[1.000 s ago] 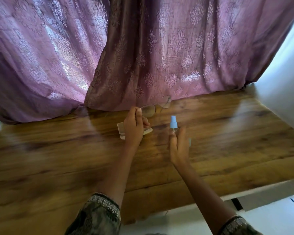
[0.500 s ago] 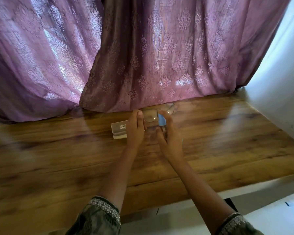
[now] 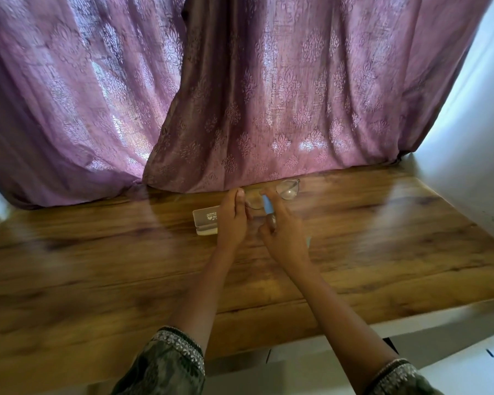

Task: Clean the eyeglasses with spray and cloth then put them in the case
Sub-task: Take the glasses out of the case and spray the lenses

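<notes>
Holding eyeglasses (image 3: 288,191) crosswise, long axis left-right, spray bottle (image 3: 266,203) upright

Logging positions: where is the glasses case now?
In the head view, the case lies on the wooden table just left of the left hand, partly hidden behind it.

Home room — patterned purple curtains (image 3: 240,95), wood-grain table (image 3: 97,280), white wall (image 3: 474,138).

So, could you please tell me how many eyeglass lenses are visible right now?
2. One lens shows clear beyond the spray bottle, near the curtain; the other lens sits between the left hand and right hand, partly hidden.
</notes>
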Tool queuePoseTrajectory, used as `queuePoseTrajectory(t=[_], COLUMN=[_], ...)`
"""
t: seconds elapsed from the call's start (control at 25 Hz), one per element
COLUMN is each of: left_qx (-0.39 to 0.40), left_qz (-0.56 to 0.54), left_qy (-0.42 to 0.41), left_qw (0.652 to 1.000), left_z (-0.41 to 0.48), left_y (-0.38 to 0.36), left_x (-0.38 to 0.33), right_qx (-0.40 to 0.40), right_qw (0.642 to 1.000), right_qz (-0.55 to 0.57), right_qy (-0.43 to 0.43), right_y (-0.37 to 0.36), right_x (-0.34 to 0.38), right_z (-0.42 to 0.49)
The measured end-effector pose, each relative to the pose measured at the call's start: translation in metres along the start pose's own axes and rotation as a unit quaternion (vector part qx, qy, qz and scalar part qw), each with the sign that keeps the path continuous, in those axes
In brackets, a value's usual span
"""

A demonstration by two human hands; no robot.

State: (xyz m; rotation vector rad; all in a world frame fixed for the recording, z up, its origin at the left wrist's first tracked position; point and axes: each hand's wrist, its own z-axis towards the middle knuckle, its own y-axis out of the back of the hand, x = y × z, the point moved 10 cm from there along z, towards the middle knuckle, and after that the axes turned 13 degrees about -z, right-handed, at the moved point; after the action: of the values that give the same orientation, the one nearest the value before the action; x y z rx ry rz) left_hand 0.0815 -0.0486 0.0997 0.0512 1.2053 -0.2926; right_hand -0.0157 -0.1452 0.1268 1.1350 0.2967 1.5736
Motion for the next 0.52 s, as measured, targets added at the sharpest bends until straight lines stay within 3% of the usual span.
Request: queuePoseTrajectory(t=[0.52], left_qx=[0.016], left_qz=[-0.010], left_qy=[-0.012], left_qw=[1.000], left_z=[-0.009], left_y=[0.006], left_x=[0.004], right_qx=[0.002], right_qw=[1.000], right_qz=[-0.001], right_qy=[-0.012], right_y=[0.003], right_x=[0.009], right_z=[-0.003])
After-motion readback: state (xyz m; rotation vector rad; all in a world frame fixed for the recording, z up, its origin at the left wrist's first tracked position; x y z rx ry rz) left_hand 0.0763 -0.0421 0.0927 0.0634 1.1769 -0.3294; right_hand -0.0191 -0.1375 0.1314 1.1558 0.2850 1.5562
